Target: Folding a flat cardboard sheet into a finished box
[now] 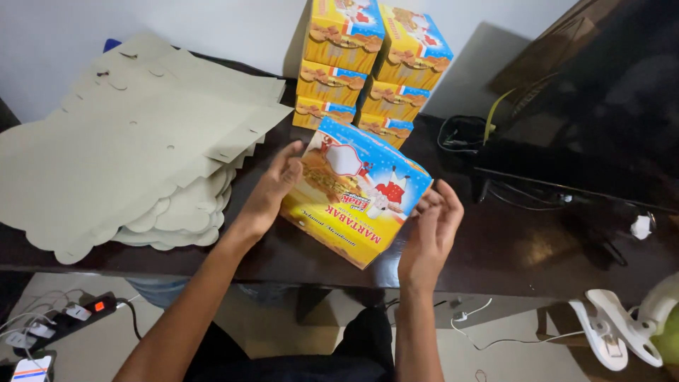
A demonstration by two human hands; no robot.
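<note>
Dark and glossy, the surface (495, 255) is running along a pale wall, and a person is standing at its near edge, looking down. A folded yellow-and-blue box (357, 191) is sitting tilted near that edge, its printed lid facing up and its lower corner reaching toward the rim. The left hand (272, 189) is pressing flat against the box's left side, fingers (291, 157) held together and extended along the panel. The right hand (433, 225) is cupping the box's right corner, fingers (424, 205) loosely curled and slightly spread, touching the blue edge rather than pinching it. Neither hand is gripping; both are steadying from the sides.

Behind the box, a stack (373, 67) of finished boxes is standing two wide and three high against the wall. To the left, a pile of flat blanks (120, 148) is lying fanned out, its lower sheets overhanging the near edge. To the right, dark cables (463, 134) are coiling beside a black monitor (608, 106).

Several things look risky. Since the box is being held only by side pressure and is sitting close to the edge, uneven pressure could be sending it sliding off or popping a tab loose. Pressing too hard could be creasing the thin card. The stack behind looks slightly uneven, so a backward nudge might be toppling it. The overhanging blanks could be slipping to the floor if an elbow is brushing them.
</note>
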